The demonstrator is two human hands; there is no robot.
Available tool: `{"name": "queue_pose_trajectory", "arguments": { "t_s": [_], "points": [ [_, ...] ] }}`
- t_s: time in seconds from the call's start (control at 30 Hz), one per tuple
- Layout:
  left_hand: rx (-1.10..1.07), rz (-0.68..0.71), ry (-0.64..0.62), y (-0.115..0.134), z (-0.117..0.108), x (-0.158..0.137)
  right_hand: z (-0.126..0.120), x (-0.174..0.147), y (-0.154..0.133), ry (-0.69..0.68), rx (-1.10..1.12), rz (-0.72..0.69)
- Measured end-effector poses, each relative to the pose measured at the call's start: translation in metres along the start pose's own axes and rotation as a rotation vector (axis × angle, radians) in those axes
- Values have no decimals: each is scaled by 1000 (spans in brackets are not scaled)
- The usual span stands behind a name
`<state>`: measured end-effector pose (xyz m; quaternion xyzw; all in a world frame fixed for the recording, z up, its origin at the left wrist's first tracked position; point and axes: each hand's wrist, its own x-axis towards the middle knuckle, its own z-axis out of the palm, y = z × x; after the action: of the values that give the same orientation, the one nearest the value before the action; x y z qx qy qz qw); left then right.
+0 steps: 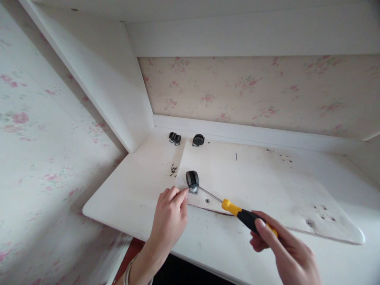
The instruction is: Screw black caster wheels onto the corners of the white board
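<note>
My right hand point(280, 237) is wrapped round the yellow and black handle of a screwdriver point(244, 215). Its shaft slants up to the left, and the tip meets the base of a black caster wheel point(192, 179). That caster stands on its metal plate near the front left corner of a white board point(252, 178). My left hand point(172, 211) has its fingers closed together at the caster's plate, on the left side; what lies between the fingertips, if anything, is too small to make out. A second caster point(198, 139) stands at the board's back left corner.
Loose casters point(175, 137) lie on the white desk point(127, 190) left of the board, with a small pile of screws point(173, 170) nearer me. Screw holes mark the board's right end. A white side panel point(97, 75) rises at left, and a shelf overhangs the desk.
</note>
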<state>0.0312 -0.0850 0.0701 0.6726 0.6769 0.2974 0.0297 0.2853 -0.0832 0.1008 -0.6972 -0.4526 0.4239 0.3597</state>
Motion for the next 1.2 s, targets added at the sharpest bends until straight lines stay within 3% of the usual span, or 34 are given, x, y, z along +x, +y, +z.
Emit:
{"name": "queue_pose_trajectory", "arguments": {
  "t_s": [0.37, 0.6, 0.9, 1.07, 1.2],
  "points": [
    [116, 35, -6, 3, -2, 0, -3, 0, -2, 27, -21, -17],
    [108, 41, -11, 2, -2, 0, -13, 12, 26, 123, 173, -73],
    [106, 36, -2, 2, 0, -2, -15, 17, 42, 101, 248, -79],
    [46, 39, 61, -1, -4, -2, -13, 17, 43, 124, 267, -78],
    [17, -1, 152, -23, -13, 2, -15, 16, 45, 171, 308, -80]
  ]
}}
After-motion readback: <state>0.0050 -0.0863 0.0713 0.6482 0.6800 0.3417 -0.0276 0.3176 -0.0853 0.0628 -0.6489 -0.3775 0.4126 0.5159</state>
